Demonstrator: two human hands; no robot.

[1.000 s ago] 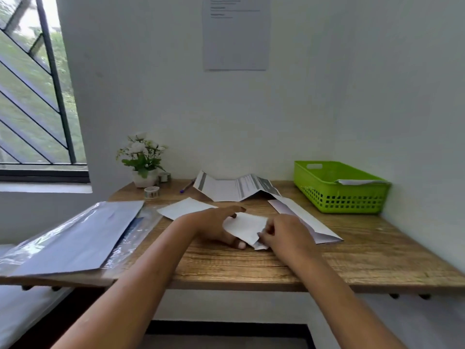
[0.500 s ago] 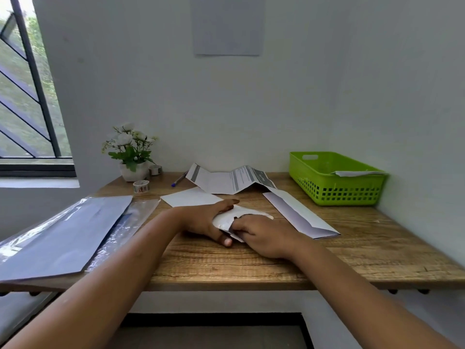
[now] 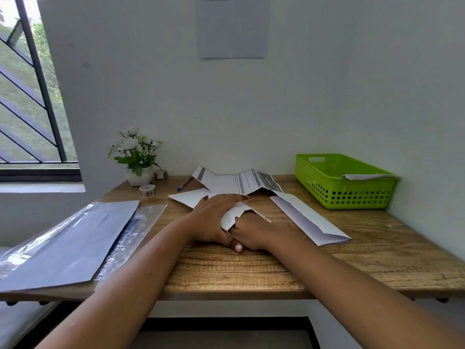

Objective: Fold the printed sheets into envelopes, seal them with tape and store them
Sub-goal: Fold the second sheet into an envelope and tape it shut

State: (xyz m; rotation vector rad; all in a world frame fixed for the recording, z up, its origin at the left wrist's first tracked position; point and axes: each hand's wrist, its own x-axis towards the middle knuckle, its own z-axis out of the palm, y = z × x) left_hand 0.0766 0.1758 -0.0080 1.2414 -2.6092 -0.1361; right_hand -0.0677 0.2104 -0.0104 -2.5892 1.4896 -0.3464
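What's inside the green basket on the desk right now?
A white paper pokes above the green basket near its right rim. The basket's walls hide the floor and anything lower.

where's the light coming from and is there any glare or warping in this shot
Head view: daylight enters through the window at left; glare streaks the plastic sleeve on the table; wide-angle warping stretches both forearms near the bottom edge; the wall notice is too soft to read.
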